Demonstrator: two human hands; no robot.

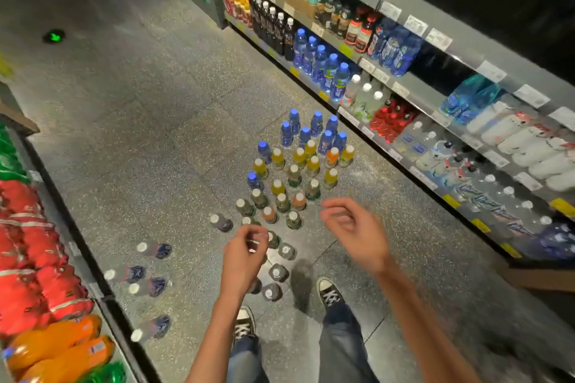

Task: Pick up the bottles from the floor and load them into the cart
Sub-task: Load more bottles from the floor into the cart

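Many bottles stand upright on the grey shop floor in front of me. Blue-capped bottles [314, 130] are farthest, yellow and orange juice bottles [306, 162] sit in the middle, and dark white-capped bottles [278, 272] are nearest my feet. A few clear bottles with blue labels [149, 286] stand apart at the left. My left hand [245, 253] hovers over the near dark bottles with curled fingers and holds nothing. My right hand [351, 228] hangs open beside the cluster, also holding nothing. No cart is in view.
Drink shelves [404, 84] run along the right side of the aisle. A low shelf with red, orange and green soda bottles [40, 277] lines the left. My two sneakers [329, 292] stand just behind the nearest bottles. Bare floor stretches ahead at the left.
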